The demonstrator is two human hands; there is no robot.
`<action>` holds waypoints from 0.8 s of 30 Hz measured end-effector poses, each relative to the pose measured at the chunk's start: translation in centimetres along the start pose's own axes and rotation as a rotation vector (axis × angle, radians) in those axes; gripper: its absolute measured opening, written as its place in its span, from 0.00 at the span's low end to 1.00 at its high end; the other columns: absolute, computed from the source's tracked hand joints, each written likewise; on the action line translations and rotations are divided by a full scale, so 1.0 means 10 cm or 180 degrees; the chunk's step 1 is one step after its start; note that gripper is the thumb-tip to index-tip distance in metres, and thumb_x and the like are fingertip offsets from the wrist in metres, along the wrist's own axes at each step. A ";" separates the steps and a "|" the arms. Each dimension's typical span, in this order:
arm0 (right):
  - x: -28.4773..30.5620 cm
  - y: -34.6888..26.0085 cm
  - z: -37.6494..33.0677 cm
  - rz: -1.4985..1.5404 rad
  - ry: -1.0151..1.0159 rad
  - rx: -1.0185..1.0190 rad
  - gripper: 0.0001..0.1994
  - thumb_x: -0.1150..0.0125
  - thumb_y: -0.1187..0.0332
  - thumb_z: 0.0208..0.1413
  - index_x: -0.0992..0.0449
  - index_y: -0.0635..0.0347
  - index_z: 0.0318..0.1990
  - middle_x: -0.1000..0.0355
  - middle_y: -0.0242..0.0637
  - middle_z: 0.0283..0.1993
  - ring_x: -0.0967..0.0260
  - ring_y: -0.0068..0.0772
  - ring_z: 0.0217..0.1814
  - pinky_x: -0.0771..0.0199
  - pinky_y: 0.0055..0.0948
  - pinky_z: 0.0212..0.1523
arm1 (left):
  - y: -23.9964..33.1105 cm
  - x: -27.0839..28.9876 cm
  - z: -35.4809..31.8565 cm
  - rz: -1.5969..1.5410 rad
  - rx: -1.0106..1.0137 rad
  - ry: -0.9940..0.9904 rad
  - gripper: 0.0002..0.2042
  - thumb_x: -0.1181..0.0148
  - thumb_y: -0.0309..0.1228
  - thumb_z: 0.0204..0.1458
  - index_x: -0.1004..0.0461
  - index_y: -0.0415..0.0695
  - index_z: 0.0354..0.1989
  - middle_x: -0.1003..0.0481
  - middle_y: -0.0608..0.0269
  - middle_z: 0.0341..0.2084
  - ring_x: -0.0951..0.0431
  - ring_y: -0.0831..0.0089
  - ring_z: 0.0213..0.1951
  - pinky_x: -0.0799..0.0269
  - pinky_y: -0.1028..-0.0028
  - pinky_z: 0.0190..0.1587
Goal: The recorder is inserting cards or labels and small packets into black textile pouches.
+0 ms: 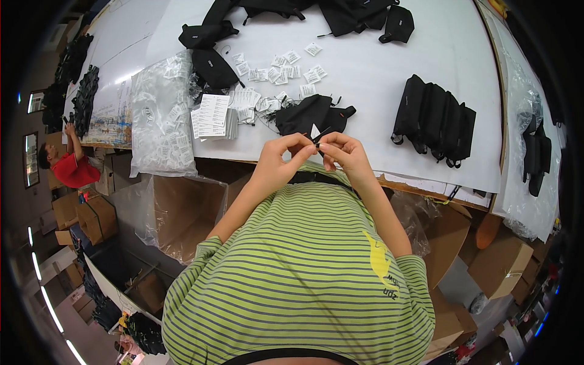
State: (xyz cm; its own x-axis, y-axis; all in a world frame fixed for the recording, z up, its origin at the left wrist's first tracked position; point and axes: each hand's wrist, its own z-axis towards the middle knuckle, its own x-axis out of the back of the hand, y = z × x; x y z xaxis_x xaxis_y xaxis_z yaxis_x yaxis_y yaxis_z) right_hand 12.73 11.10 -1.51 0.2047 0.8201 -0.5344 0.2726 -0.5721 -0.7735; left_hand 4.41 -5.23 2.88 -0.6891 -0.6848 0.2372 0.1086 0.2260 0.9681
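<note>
Through my remote view, the left hand [278,159] and right hand [351,157] each pinch, thumb to finger, a small black piece [317,145] over the near edge of the bench [365,79], just before a black bag [298,115], with white packets [292,57] scattered beyond.

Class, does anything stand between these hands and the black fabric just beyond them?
Nothing visible blocks the left hand or right hand; a small white piece shows between them and the black fabric.
</note>
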 end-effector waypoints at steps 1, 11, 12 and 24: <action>0.00 0.01 0.00 0.0006 -0.0015 0.0030 0.07 0.40 0.69 0.53 0.26 0.63 0.36 0.26 0.31 0.29 0.35 0.16 0.19 0.40 0.14 0.20 | 0.00 0.00 0.00 0.0000 0.0001 -0.0001 0.06 0.42 0.28 0.51 0.26 0.36 0.28 0.27 0.67 0.20 0.34 0.82 0.22 0.38 0.80 0.28; -0.07 -0.08 -0.09 -0.0841 0.0190 0.0409 0.06 0.39 0.71 0.52 0.26 0.64 0.34 0.27 0.30 0.29 0.34 0.15 0.23 0.35 0.16 0.23 | 0.06 0.05 0.00 0.0724 -0.0036 -0.0294 0.05 0.39 0.26 0.48 0.27 0.36 0.28 0.27 0.66 0.22 0.33 0.81 0.24 0.36 0.79 0.30; -0.08 -0.11 -0.10 -0.0837 0.0193 0.0408 0.06 0.39 0.71 0.52 0.26 0.64 0.34 0.27 0.30 0.29 0.34 0.15 0.23 0.35 0.16 0.23 | 0.04 0.05 0.01 0.0813 -0.0219 -0.0269 0.06 0.38 0.25 0.46 0.27 0.36 0.28 0.29 0.66 0.21 0.34 0.80 0.23 0.37 0.79 0.29; 0.12 -0.32 -0.29 -0.0584 0.0034 0.0453 0.05 0.39 0.73 0.51 0.27 0.64 0.33 0.29 0.30 0.28 0.31 0.18 0.31 0.35 0.17 0.30 | -0.52 0.01 0.94 0.0620 -0.0202 -0.1989 0.10 0.51 0.25 0.50 0.26 0.47 0.39 0.28 0.62 0.34 0.35 0.70 0.43 0.39 0.75 0.46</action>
State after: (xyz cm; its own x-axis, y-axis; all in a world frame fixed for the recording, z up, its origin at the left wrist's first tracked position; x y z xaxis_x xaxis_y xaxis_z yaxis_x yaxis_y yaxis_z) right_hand 14.86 13.91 1.35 0.1740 0.9095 -0.3774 0.1709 -0.4054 -0.8980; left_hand -2.94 0.03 -2.90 -0.9369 -0.0999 0.3350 0.3021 0.2509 0.9197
